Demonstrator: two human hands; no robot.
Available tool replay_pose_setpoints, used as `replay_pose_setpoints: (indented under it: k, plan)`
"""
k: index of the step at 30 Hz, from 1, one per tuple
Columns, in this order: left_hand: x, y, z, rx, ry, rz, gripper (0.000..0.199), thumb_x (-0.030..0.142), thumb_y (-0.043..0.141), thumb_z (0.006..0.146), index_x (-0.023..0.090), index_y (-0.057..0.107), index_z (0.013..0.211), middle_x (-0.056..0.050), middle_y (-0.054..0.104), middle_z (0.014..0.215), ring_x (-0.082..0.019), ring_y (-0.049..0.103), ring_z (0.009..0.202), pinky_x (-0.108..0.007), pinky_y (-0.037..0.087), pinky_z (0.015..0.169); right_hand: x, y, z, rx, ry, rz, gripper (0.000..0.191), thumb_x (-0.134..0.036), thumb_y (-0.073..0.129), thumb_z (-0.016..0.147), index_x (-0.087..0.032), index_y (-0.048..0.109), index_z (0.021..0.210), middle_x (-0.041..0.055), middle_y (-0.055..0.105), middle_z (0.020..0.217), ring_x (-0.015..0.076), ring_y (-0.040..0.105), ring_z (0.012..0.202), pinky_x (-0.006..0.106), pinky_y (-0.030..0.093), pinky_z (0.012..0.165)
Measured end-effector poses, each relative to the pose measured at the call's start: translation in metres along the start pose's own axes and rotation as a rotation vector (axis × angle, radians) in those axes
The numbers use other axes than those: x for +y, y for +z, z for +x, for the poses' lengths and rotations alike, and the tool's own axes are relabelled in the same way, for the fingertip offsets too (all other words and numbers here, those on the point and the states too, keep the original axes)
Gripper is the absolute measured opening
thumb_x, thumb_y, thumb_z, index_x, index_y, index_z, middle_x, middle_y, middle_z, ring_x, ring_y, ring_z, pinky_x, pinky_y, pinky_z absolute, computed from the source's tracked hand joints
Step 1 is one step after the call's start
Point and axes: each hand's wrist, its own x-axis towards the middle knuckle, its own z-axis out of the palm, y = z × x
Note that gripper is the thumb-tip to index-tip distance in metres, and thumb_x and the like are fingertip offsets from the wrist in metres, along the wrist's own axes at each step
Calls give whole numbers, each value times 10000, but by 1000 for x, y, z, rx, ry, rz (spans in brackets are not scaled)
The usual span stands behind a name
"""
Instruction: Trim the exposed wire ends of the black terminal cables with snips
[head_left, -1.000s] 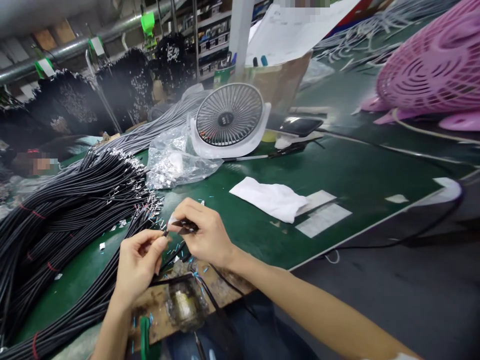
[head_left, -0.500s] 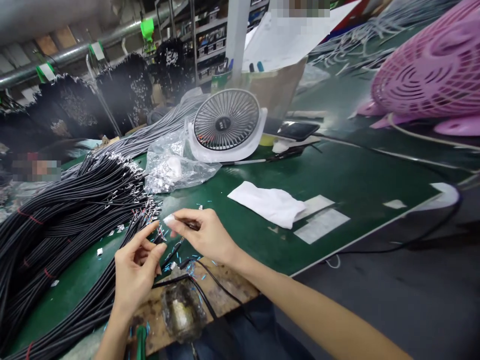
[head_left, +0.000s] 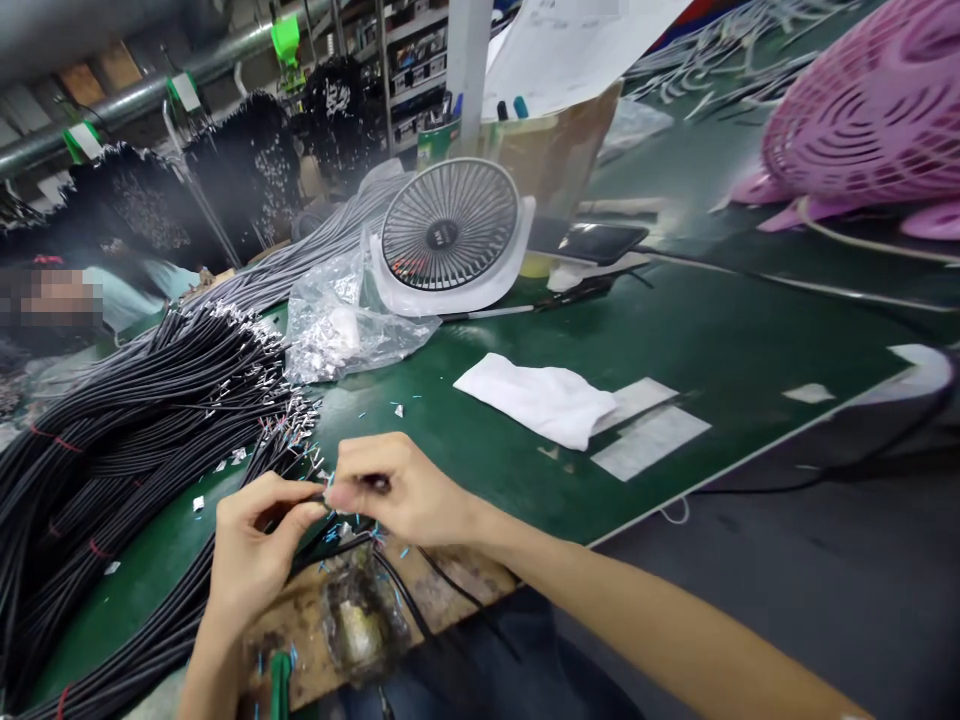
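My left hand (head_left: 259, 540) is closed in a pinch on the end of a black cable (head_left: 321, 500). Against it, the fingertips of my right hand (head_left: 401, 490) press together at the cable's thin wires; what they pinch is hidden, and something dark shows inside the curled fingers. Below the hands lies a wooden board (head_left: 480, 575) strewn with small blue scraps. A lump wrapped in clear plastic (head_left: 360, 620) sits on it, beside a green-handled tool (head_left: 280, 685).
Bundles of black cables (head_left: 112, 450) fill the left. Behind stand a clear bag of small parts (head_left: 337, 335) and a small fan (head_left: 450, 235). A white cloth (head_left: 536, 395) and paper strips (head_left: 649, 445) lie right. A pink basket-like object (head_left: 862, 120) is far right. Another person sits far left.
My right hand has come down to meet my left fingertips at the cable end. The white bit earlier in its fingers is now hidden. The view has shifted slightly.
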Motion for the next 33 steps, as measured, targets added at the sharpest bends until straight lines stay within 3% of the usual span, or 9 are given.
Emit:
replay_pose_setpoints:
  k: [3,6,9,12,16,20,25,29,33]
  plan:
    - [-1,-2,0,111,-50,-109,76,236,735,648,175,698,673,-6,612,608,-113,536,528,-202,410,473,0,-14,6,239,191,271,386,-422,403,885,-181,416,584,-53,379,512,48,249,387,197,229,388]
    - [1,2,-4,93,-89,-218,73,241,738,653,183,707,684,14,578,577,-82,490,473,-179,368,428,0,-17,10,431,300,208,326,-395,547,814,-160,522,590,-15,515,544,67,418,455,195,339,444]
    - [2,5,-8,38,-90,-273,88,231,708,685,203,720,767,1,623,673,-95,534,526,-185,393,460,-2,-6,11,250,312,179,156,-281,598,770,-145,668,798,46,677,793,140,607,731,248,480,666]
    - [2,3,-8,26,-44,-200,91,242,694,698,189,723,766,-15,637,691,-119,564,586,-195,408,494,-5,6,11,104,351,338,227,-260,612,758,-136,678,936,66,698,916,159,646,824,283,511,768]
    - [5,7,-6,26,-71,-156,124,277,678,714,166,718,749,-34,657,683,-147,593,627,-214,449,552,-3,11,5,162,318,328,185,-245,660,730,-127,690,869,57,713,844,157,670,755,253,541,700]
    - [7,15,-7,90,-120,-150,287,264,670,714,177,681,987,-37,680,803,-158,618,696,-227,482,616,5,13,-4,230,39,2,172,-158,616,774,-148,681,933,45,716,835,148,675,737,237,543,683]
    - [7,18,-10,121,79,140,312,236,553,799,224,655,1093,-13,612,711,-140,572,629,-231,471,580,8,14,-8,240,-232,-228,169,-128,565,825,-163,656,962,44,707,866,117,655,728,209,520,698]
    - [10,16,-13,168,107,192,300,233,568,796,221,654,1084,-10,606,700,-132,569,597,-228,475,570,0,12,-2,318,-44,-242,130,-142,530,837,-137,640,908,48,673,813,117,619,723,207,488,667]
    - [12,15,-14,350,12,70,267,258,687,717,197,643,973,23,609,641,-98,564,522,-180,466,505,-7,11,4,165,270,-169,190,-271,502,872,-152,636,936,41,669,842,146,610,760,246,471,680]
